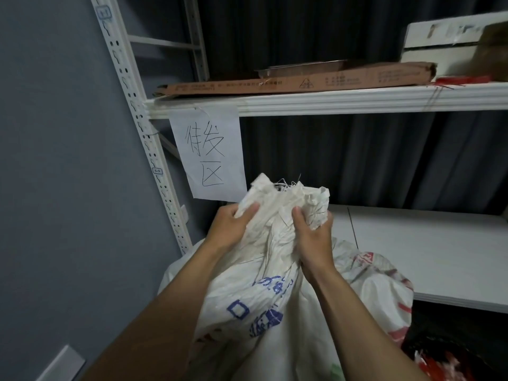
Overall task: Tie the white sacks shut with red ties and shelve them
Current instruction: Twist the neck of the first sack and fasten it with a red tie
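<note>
Left hand (228,229) and right hand (313,240) fingers (298,217) clench the crumpled woven sack's (261,298) frayed mouth.

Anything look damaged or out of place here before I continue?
The sack is frayed at its mouth, loose threads sticking up between the left hand and right hand gripping it. On the upper shelf, the long cardboard box has a crushed, torn right end.

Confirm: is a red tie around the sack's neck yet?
No, the left hand and right hand grip the bunched neck of the sack, and no red tie shows there.
</note>
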